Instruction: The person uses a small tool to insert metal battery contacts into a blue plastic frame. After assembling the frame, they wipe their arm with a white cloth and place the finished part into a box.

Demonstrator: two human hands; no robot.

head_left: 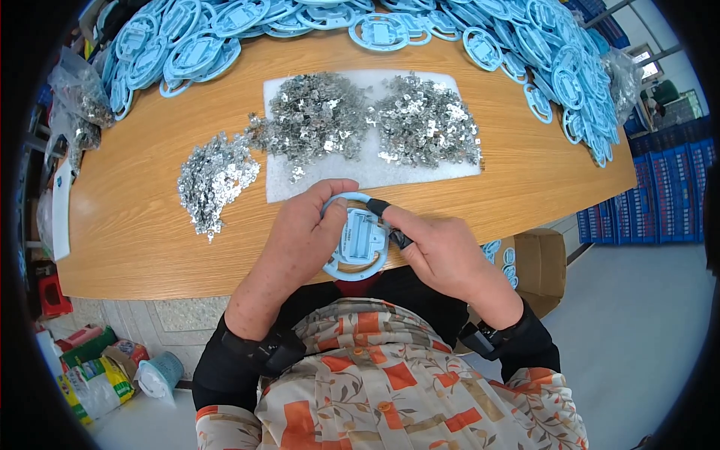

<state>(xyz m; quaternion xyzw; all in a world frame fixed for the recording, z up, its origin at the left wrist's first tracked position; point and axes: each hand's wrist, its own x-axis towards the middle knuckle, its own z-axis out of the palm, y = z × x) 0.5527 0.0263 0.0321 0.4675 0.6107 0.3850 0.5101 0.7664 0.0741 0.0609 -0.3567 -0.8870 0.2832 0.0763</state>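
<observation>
My left hand (304, 229) grips a light-blue plastic ring-shaped part (364, 236) by its left side, fingers over the top rim and thumb on its face. A rectangular recessed compartment sits in the middle of this part. Black covers sheathe the thumb and index finger of my right hand (446, 255). That hand closes on the right side of the ring, the index tip at the upper right rim and the thumb lower down. Whether a small metal piece is between them is hidden. The part is tilted up at the table's near edge.
Small silvery metal clips lie heaped on a white foam sheet (337, 176), with another clip pile (217, 180) left of it. Many similar blue parts (562, 67) are piled along the table's far side. A cardboard box (544, 266) stands below at right, near blue crates (652, 195).
</observation>
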